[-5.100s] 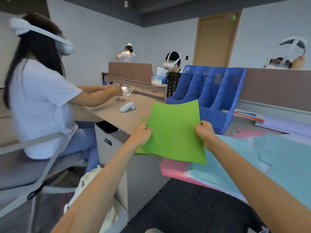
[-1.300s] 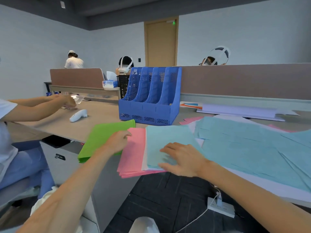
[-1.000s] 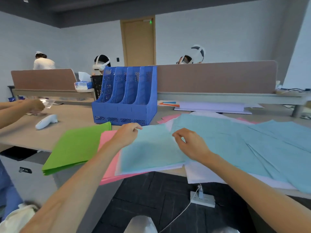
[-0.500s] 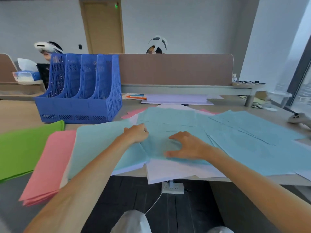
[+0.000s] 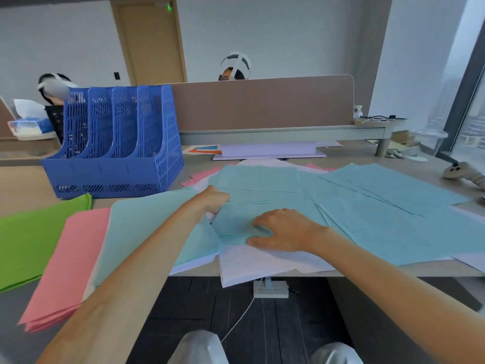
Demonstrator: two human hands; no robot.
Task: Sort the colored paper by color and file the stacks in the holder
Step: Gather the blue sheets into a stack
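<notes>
A pale-walled office with a tan wooden door at the back, and in front of it a long light-wood desk closed off by a brown fabric divider panel. Behind that panel the top of someone's head shows, wearing a white strapped headset. On the desk's left stands the blue perforated plastic file holder with its row of upright slots, which look empty from here. Near the front edge, far left, lies a stack of bright green paper; just beside it sits a stack of pink paper, and overlapping the pink one is a stack of light blue paper. To the right, loose light blue sheets are fanned across most of the desk, with white sheets poking out beneath them at the near edge and bits of pink showing at the far side. The person's left hand is curled, fingers closed around the edge of a blue sheet where the neat stack meets the loose spread. The right hand rests palm-down on the loose blue paper just beside it, fingers spread and pressing flat. A white power strip hangs below the desk edge with its cord trailing over the dark floor.
</notes>
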